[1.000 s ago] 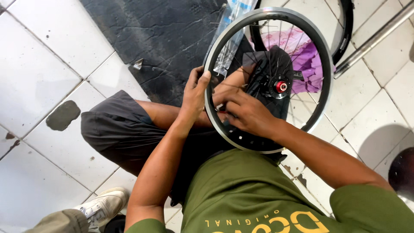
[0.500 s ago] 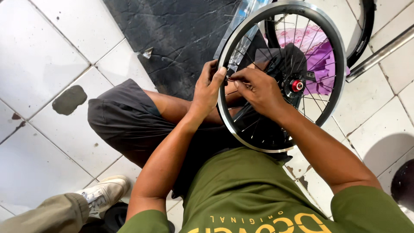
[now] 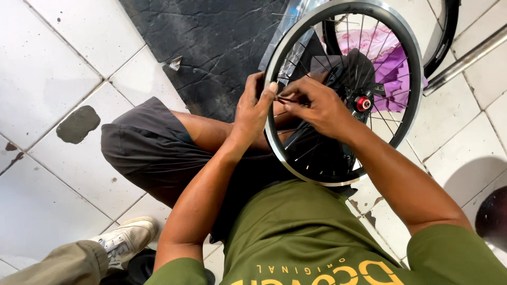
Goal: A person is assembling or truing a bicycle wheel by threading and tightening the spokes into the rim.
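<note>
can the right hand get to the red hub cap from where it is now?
Probably yes. The right hand sits inside the wheel rim at the spokes, close beside the red hub cap, and nothing lies between them but thin spokes. The left hand is on the rim's far side, out of the way.

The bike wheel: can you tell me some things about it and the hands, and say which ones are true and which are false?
1. The left hand holds the rim of the bicycle wheel. True.
2. The hub in the wheel's middle is blue. False: it is red.
3. The right hand pinches a spoke near the rim. True.
4. The wheel lies flat on the tiled floor. False: it stands tilted on the person's lap.
5. A white shoe shows at lower left. True.
</note>
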